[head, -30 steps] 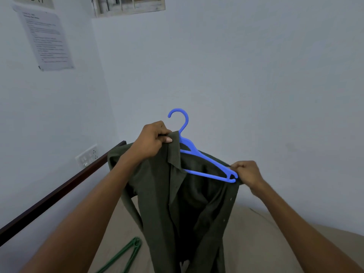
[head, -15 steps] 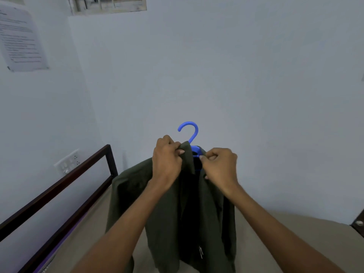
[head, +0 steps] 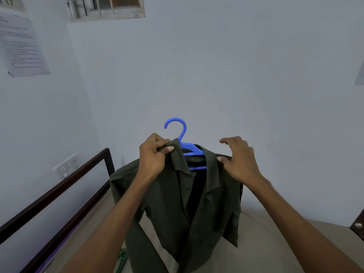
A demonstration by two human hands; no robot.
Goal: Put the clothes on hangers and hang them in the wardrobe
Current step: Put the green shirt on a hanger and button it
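Observation:
A dark green shirt (head: 171, 209) hangs on a blue plastic hanger (head: 182, 140), held up in front of a white wall. The hanger's hook rises above the collar and its bar shows inside the open neck. My left hand (head: 154, 156) grips the left side of the collar at the hanger's neck. My right hand (head: 237, 160) lies over the shirt's right shoulder, fingers spread and loosely bent, the thumb touching the fabric. No wardrobe is in view.
A beige bed surface (head: 275, 247) lies below the shirt. A dark wooden bed rail (head: 59, 192) runs along the left wall, by a switch plate (head: 66, 167). A green hanger (head: 121, 259) peeks out under the shirt. A door edge (head: 357, 225) is at right.
My right hand went from the hanger's right end to the collar, then out to the right shoulder and opened. The shirt now sits over both hanger arms. My view shifted.

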